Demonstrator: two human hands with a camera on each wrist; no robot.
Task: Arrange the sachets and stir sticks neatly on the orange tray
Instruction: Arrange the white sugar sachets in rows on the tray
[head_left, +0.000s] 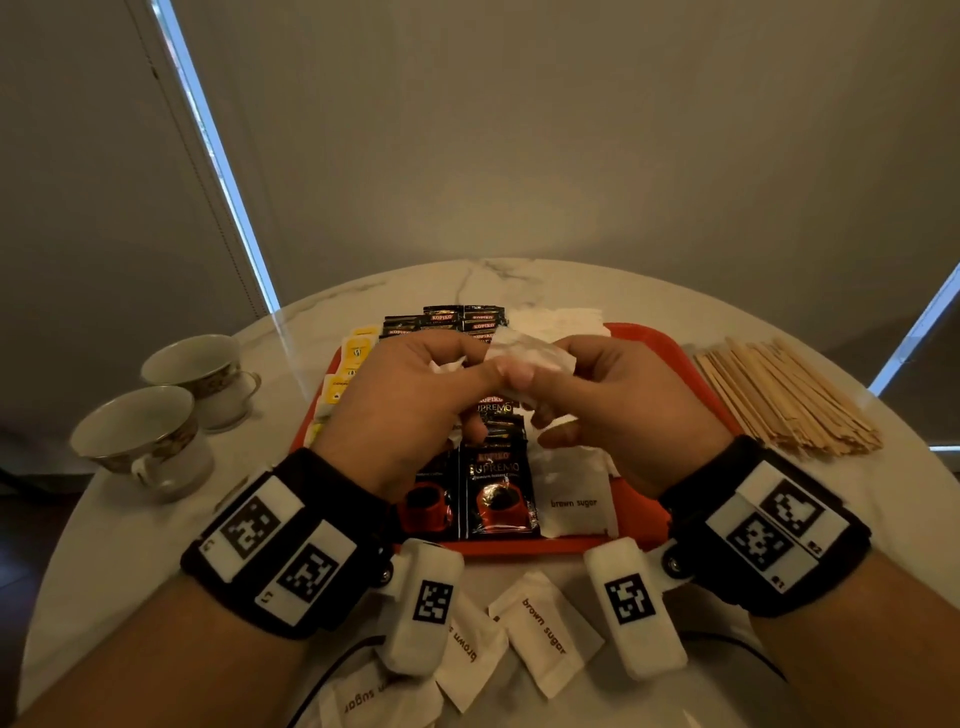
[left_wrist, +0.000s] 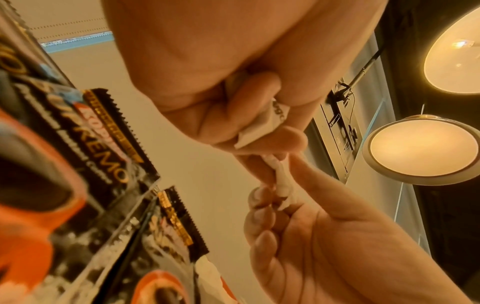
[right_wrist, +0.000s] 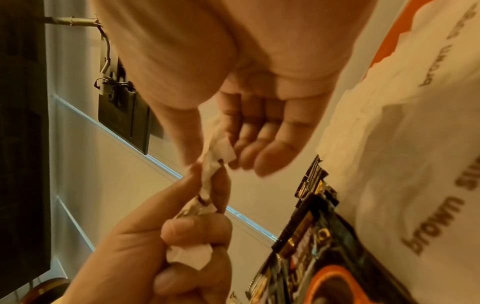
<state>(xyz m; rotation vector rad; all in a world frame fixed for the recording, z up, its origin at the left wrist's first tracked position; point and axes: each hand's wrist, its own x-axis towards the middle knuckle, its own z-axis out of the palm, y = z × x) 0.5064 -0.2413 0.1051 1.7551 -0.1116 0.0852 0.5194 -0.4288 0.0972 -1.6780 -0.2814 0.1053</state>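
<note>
While both hands work above the orange tray (head_left: 644, 335) at mid-frame, a crumpled white sachet (head_left: 524, 353) stretches between them, held clear of the packets below. Left of centre in the head view, the left hand (head_left: 410, 395) has its fingers curled round one end of the sachet, with more white paper bunched inside the fist; the left wrist view shows a folded white corner (left_wrist: 262, 127) poking out between those fingers. Right of centre, the right hand (head_left: 613, 395) pinches the other end between thumb and forefinger, its remaining fingers (right_wrist: 259, 144) hanging loosely curled and off the paper. Both wrists are raised and turned inward, knuckles up.

To do this step well, the likely need is a gentle, even pull that flattens the paper without tearing it, followed by laying it on the white sugar sachets (head_left: 571, 499) at the tray's lower right, beside the black coffee sachets (head_left: 498, 493).

Lower centre, several sugar sachets (head_left: 545, 629) lie off the tray on the table (head_left: 130, 545). At far right, the wooden stir sticks (head_left: 789, 395) lie in a loose heap just beside the tray, not yet on it. Two cups (head_left: 171, 410) stand at the left.
</note>
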